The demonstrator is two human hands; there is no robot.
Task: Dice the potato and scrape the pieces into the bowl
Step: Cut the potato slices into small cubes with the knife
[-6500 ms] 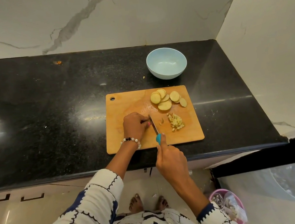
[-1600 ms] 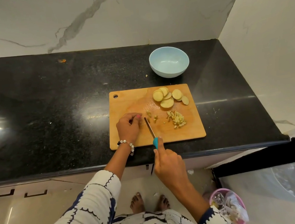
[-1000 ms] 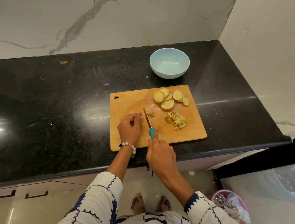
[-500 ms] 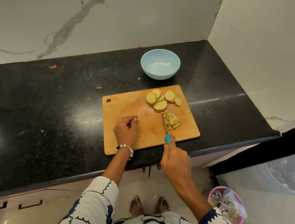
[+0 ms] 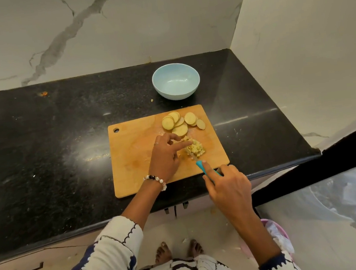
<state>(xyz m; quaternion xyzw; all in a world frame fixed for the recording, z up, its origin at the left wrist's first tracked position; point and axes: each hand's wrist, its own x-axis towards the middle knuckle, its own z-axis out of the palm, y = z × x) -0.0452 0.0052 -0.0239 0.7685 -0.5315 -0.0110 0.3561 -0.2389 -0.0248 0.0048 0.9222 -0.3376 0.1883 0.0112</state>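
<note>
A wooden board (image 5: 134,153) lies on the black counter (image 5: 41,150), with the pale blue bowl (image 5: 176,81) just beyond its far edge, apart from it; the bowl holds no potato. On the board's far right part sits a cluster of round potato slices (image 5: 180,122), overlapping one another; nearer the person, a small heap of dice (image 5: 195,148) lies on the board's right half, close to the slices but apart from them.

The left hand (image 5: 166,158) reaches across the board from the left; its fingers are stretched out and loosely spread, the forefinger lying over the near-left side of the dice, gripping nothing that can be seen. The right hand (image 5: 227,187) is curled round the teal handle of the knife (image 5: 200,164), forefinger laid along the handle's top; the short blade points up and left into the near edge of the dice, just under the left fingertips, and is mostly hidden there. The two hands are near each other, not touching; the dice sit between them.
</note>
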